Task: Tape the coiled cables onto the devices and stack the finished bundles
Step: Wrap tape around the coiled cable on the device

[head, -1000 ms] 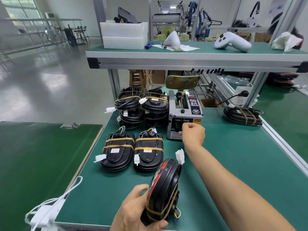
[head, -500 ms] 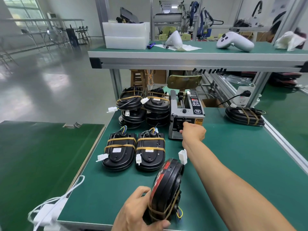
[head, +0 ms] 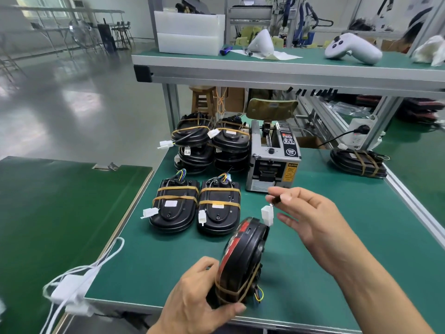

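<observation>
While the left hand (head: 192, 300) curls around its lower end, a black, rounded plastic device (head: 243, 256) stands on edge near the front of the green matte bench (head: 337, 237), a red patch showing on its glossy face. Two crossing bands of tan tape (head: 231, 289) bind its gripped end, short coloured wires poke out beside them, and a white blocky connector (head: 267, 214) sticks up at its top. Just above that connector the right hand (head: 310, 220) hovers with thumb and forefinger pinched together on something small and dark, probably a strip of tape, though it is too blurred to be sure; the other fingers spread loosely.

Farther back, two finished bundles (head: 196, 206) lie flat side by side, smooth black oval shells each crossed by two tan bands, with coloured wires at their far ends and white plugs at the near side. Behind them more taped bundles sit in two stacks (head: 212, 145). Right of the stacks stands a boxy grey metal tape dispenser (head: 273, 160) with a dark slot in front. Another banded bundle (head: 358, 162) lies at the bench's far right edge. White cable (head: 79, 283) hangs limp off the near left corner.
</observation>
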### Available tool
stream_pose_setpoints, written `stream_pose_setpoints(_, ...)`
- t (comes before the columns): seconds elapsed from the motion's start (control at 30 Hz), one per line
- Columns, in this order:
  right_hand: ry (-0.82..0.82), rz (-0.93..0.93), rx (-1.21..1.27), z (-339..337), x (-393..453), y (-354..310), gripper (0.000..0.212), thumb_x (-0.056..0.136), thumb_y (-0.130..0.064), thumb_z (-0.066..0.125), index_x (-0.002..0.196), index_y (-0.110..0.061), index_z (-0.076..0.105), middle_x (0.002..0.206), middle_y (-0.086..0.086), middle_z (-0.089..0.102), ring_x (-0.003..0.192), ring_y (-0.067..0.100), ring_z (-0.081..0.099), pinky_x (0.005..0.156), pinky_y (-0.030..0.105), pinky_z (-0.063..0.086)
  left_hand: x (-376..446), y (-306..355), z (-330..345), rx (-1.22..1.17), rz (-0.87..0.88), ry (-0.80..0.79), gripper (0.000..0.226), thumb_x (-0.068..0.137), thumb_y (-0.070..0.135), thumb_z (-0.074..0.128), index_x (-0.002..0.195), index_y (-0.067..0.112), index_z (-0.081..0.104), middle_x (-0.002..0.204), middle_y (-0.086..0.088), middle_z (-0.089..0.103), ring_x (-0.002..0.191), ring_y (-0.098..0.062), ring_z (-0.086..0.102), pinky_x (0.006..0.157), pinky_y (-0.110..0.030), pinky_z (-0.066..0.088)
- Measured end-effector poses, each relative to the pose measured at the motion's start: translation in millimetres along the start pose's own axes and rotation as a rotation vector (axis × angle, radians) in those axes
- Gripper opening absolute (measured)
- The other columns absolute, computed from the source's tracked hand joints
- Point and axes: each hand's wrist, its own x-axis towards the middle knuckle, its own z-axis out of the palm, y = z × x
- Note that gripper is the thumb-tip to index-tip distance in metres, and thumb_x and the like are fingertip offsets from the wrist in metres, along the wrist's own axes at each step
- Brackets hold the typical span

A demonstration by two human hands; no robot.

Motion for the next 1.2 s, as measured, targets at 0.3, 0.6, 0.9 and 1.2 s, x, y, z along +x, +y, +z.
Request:
stream_pose_setpoints(0.3,-0.124,0.022,-0.242,22.1,-31.6,-5.0,0.02,0.088,-0.016,0.078,0.071,-0.022,0.071,0.136,-0.013,0.064,0.112,-0.003,0.069,0.099,0.024,0.044,3.1,1.3,0.6,-0.009,0.047,0.001,0.044,0.089,0.05,0.088,0.105,0.013,0.07,0.097,0.006,0.063,0.098,-0.016,0.063,0.076,-0.037,0.058)
stream_pose_setpoints(0.6,-0.181,0.083,-0.28,19.4,-29.0,-12.5,0.015,0.086,-0.017,0.078,0.072,-0.021,0.075,0.134,-0.011,0.066,0.112,-0.013,0.064,0.1,0.023,0.042,3.6,0.1,1.5,-0.029,0.088,0.003,0.051,0.09,0.049,0.088,0.128,0.027,0.064,0.101,0.009,0.066,0.102,-0.018,0.064,0.079,-0.038,0.058)
stream_pose_setpoints(0.9,-0.177,0.099,-0.333,19.4,-25.0,-14.2,0.022,0.087,-0.012,0.08,0.067,-0.022,0.076,0.131,-0.01,0.067,0.106,-0.005,0.071,0.092,0.022,0.045,3.4,0.0,1.7,-0.017,0.107,0.005,0.051,0.089,0.048,0.089,0.127,0.031,0.059,0.099,0.011,0.066,0.102,-0.017,0.063,0.079,-0.037,0.058)
stream_pose_setpoints(1.2,-0.144,0.086,-0.346,20.8,-23.9,-12.5,0.023,0.087,-0.011,0.08,0.067,-0.022,0.076,0.126,-0.011,0.069,0.104,-0.005,0.071,0.09,0.022,0.045,3.8,0.8,1.4,-0.014,0.112,-0.001,0.049,0.09,0.048,0.088,0.126,0.031,0.058,0.097,0.009,0.068,0.103,-0.017,0.063,0.079,-0.036,0.058)
